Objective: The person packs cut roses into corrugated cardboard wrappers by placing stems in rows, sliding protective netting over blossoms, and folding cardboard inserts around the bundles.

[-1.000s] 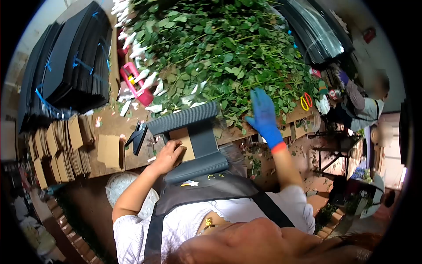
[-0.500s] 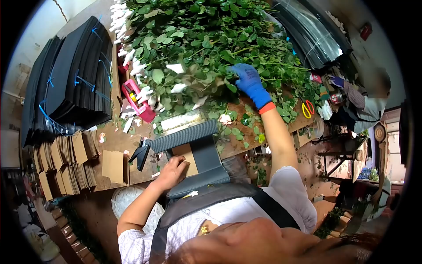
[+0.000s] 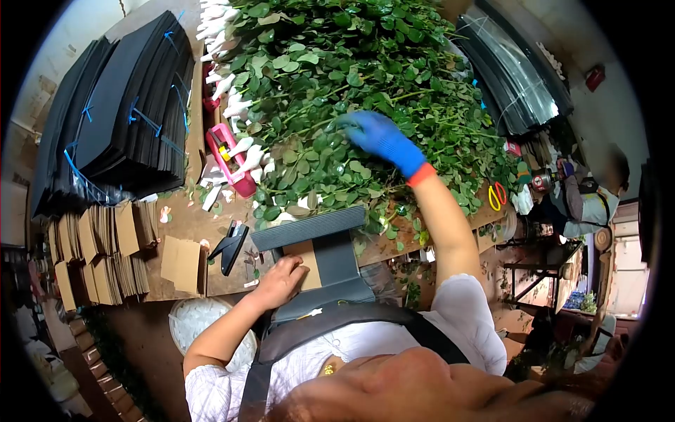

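Observation:
My left hand [image 3: 283,280], bare, rests with fingers laid on a piece of brown cardboard [image 3: 304,261]. That cardboard lies on a dark grey corrugated sheet [image 3: 336,259] folded up at its far and near ends, right in front of my body. Over a big heap of leafy green rose stems [image 3: 316,77] reaches my right hand [image 3: 383,139], in a blue glove with a red cuff. Its fingers are blurred among the leaves, so any grip on a stem is hidden. White-wrapped flower heads [image 3: 223,86] line the heap's left side.
A black stapler [image 3: 228,247] and a pink tool [image 3: 230,160] lie left on the table. Cardboard pieces [image 3: 181,264] and dark sheet stacks [image 3: 133,105] stand farther left. Scissors [image 3: 498,197] with red and yellow handles sit at the right edge. A co-worker [image 3: 587,197] is beyond.
My right hand has moved left and a little away over the heap. Loose stems with white heads that were blurred in front have shifted. My left hand stays on the cardboard; the view has tilted slightly.

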Demonstrator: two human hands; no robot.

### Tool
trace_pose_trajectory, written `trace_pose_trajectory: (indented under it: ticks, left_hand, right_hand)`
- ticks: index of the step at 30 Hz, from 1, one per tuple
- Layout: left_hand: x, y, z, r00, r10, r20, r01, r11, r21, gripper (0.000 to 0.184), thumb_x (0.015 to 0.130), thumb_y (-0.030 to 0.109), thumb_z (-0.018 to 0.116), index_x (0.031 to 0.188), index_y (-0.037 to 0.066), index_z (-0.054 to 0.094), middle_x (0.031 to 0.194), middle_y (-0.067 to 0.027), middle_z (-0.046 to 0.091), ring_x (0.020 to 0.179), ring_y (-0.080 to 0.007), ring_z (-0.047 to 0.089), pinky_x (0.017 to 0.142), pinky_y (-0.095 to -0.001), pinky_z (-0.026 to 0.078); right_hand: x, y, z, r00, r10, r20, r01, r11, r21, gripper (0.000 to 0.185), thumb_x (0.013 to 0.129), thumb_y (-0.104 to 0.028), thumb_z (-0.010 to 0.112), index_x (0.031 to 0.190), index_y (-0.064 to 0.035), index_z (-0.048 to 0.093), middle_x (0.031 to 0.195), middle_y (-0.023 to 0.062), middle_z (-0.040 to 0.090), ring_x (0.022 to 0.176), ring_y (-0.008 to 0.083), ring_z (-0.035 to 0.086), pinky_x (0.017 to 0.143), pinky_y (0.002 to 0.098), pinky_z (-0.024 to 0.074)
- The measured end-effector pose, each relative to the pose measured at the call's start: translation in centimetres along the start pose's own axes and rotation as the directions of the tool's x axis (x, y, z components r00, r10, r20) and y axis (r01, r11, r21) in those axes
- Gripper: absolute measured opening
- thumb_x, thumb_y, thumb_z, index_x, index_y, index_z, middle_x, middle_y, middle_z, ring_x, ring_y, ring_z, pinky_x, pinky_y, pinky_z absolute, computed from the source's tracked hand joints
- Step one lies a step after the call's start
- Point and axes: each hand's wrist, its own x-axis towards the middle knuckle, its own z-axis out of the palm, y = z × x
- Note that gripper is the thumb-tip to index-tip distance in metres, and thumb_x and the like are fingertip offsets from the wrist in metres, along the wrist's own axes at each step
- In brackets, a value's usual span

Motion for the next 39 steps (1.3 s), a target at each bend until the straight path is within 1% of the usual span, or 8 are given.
trace_pose_trajectory:
  ticks: [4,12,14,16,21,29,37,39]
  left_hand:
    - [0.0,0.1,-0.1,1.0,0.011,-0.004,-0.011,1.0,0.012,0.049,0.078,0.006,0.071,0.125,0.006,0.057,0.131,-0.0187,0.05,0.125,-0.0389,0.049,0.104,-0.0438,0.045]
    - [-0.3,-0.6,0.9,0.997,0.051,-0.061,-0.05,0.999,0.018,0.046,0.078,0.005,0.071,0.122,0.005,0.058,0.129,-0.0191,0.05,0.122,-0.0397,0.049,0.103,-0.0446,0.045]
    - [-0.4,-1.6,2.0,0.997,0.06,-0.056,-0.059,0.998,0.024,0.056,0.074,0.006,0.077,0.126,0.007,0.056,0.131,-0.0182,0.048,0.125,-0.0403,0.047,0.105,-0.0442,0.044]
    - [-0.4,-1.6,1.9,0.996,0.073,-0.057,-0.071,0.997,0.023,0.054,0.075,0.006,0.076,0.126,0.006,0.057,0.13,-0.0186,0.049,0.124,-0.0404,0.047,0.105,-0.0441,0.044]
    - [-0.5,-0.5,1.0,0.988,0.105,-0.11,-0.104,0.994,0.019,0.042,0.081,0.011,0.074,0.119,0.004,0.059,0.125,-0.018,0.052,0.118,-0.0388,0.051,0.1,-0.0437,0.047]
    - [-1.4,-0.7,0.4,0.985,-0.148,-0.09,0.113,0.943,-0.312,0.096,0.076,0.036,0.086,0.149,0.006,0.032,0.138,-0.0195,0.057,0.126,-0.0401,0.053,0.107,-0.0457,0.043]
    - [-1.1,-0.5,0.4,0.996,0.008,-0.093,-0.022,0.988,-0.152,0.03,0.081,0.025,0.081,0.105,0.009,0.073,0.135,-0.0153,0.054,0.129,-0.0378,0.048,0.105,-0.046,0.042]
    - [-1.0,-0.7,0.3,0.998,0.008,-0.067,-0.019,0.986,-0.167,0.031,0.08,0.025,0.082,0.106,0.01,0.073,0.134,-0.0156,0.053,0.128,-0.0379,0.048,0.105,-0.0459,0.042]
  right_hand:
    - [5.5,6.5,7.5,0.93,-0.21,-0.303,-0.112,0.62,-0.776,0.029,0.091,-0.025,0.06,0.116,-0.0119,0.067,0.125,0.0157,0.066,0.112,0.0313,0.064,0.096,0.0456,0.0502]
    - [-4.5,3.0,3.9,0.946,0.176,0.272,-0.025,0.875,-0.483,0.02,0.088,-0.011,0.06,0.107,-0.0096,0.066,0.111,0.0165,0.068,0.095,0.0356,0.069,0.079,0.0437,0.0572]
    - [-6.0,1.3,-0.3,0.918,0.362,0.164,-0.202,0.782,-0.59,0.021,0.087,-0.008,0.059,0.107,-0.0115,0.066,0.111,0.015,0.069,0.098,0.0354,0.069,0.081,0.0431,0.0569]
    - [-9.2,2.1,-3.7,0.935,-0.144,-0.323,-0.073,0.817,-0.573,0.031,0.087,-0.007,0.058,0.115,-0.0159,0.067,0.113,0.0123,0.069,0.103,0.0328,0.069,0.085,0.0436,0.057]
    - [-14.5,-4.3,-8.8,0.766,-0.292,-0.572,0.065,0.922,-0.383,0.052,0.083,0.004,0.057,0.127,-0.0227,0.067,0.125,0.0047,0.07,0.104,0.0265,0.069,0.088,0.0412,0.056]
    - [-24.8,-5.9,1.9,0.823,0.19,0.535,-0.042,0.96,-0.276,0.025,0.095,-0.023,0.06,0.119,-0.0217,0.068,0.104,0.0099,0.07,0.094,0.0324,0.068,0.082,0.0472,0.0553]
    - [-18.9,-4.3,1.9,0.721,0.409,0.559,-0.117,0.867,-0.484,0.028,0.09,-0.03,0.059,0.114,-0.0202,0.071,0.101,0.0133,0.072,0.1,0.03,0.069,0.09,0.0458,0.0536]
    - [-13.9,-1.4,1.4,0.928,0.283,0.243,-0.166,0.896,-0.411,0.025,0.091,-0.029,0.06,0.111,-0.0186,0.069,0.101,0.011,0.071,0.097,0.032,0.067,0.085,0.0458,0.0534]
